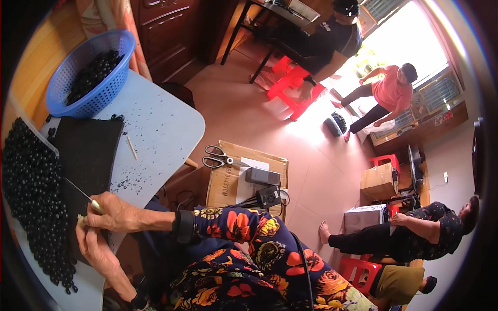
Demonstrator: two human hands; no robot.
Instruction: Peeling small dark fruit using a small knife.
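Note:
My right hand [115,211] is closed round the pale handle of a thin pointed tool [83,190], like an awl or a narrow knife. Its metal shaft points away to the upper left, over a dark mat [85,147] on the table. Just below, my left hand [98,254] has its fingers bent together by a small pale piece [81,220], too small to name. Beside both hands spreads a large heap of small glossy black round pieces [31,192], like beads or fruits. A blue perforated basket [111,93] at the far end holds more of them.
The pale table [161,122] bears black crumbs and a thin white stick [132,147]. Right of it, a cardboard box [220,181] carries scissors [218,157] and a grey device [262,176]. Several people, red stools [298,90] and other boxes [378,181] stand farther off.

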